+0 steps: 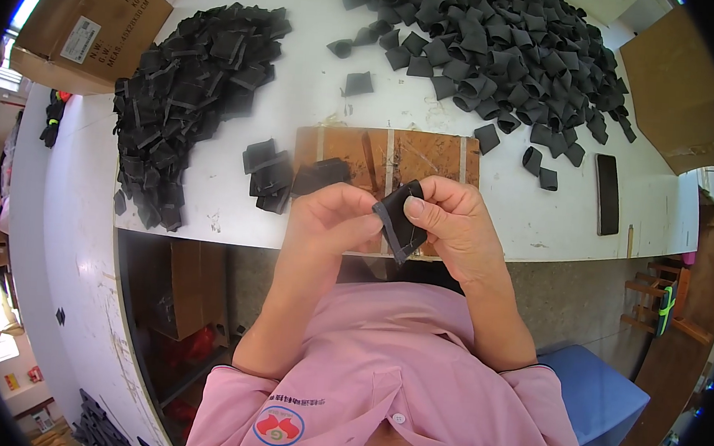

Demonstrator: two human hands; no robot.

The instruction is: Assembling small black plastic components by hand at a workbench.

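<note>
Reading the black fabric piece (396, 221) above the wooden board's (439, 156) near part as light, soft and unbreakable, I'd hold its edges: left hand (332, 214) pinching left edge, right hand (463, 227) far-right corner.

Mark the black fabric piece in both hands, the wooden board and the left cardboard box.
Black fabric piece (397, 219), head view: visible middle.
Wooden board (426, 155), head view: bare upper part.
Left cardboard box (97, 11), head view: printed side.
</note>
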